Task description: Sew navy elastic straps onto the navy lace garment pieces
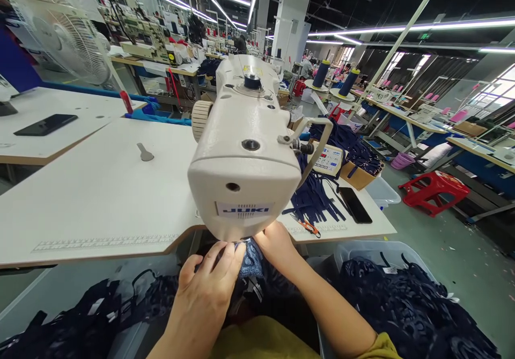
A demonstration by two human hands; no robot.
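A cream sewing machine (245,171) marked JUKI stands in front of me, its head hiding the needle area. Navy lace fabric (251,259), part of a garment, hangs over the table's front edge just below that head. My left hand (211,284) is closed on the fabric's left side, fingertips close together at the machine. On the opposite side, my right hand (277,247) grips the lace near its upper edge; the machine head covers some of its fingertips. Behind the right hand, orange-handled thread snips (309,227) lie on the white table (120,187).
Clear plastic bins of navy lace garments stand low at the left (76,316) and right (402,305). Navy straps (314,198), a black phone (356,205) and a control panel (328,159) occupy the right tabletop. A flat metal piece (145,153) lies left. A red stool (434,190) stands beyond.
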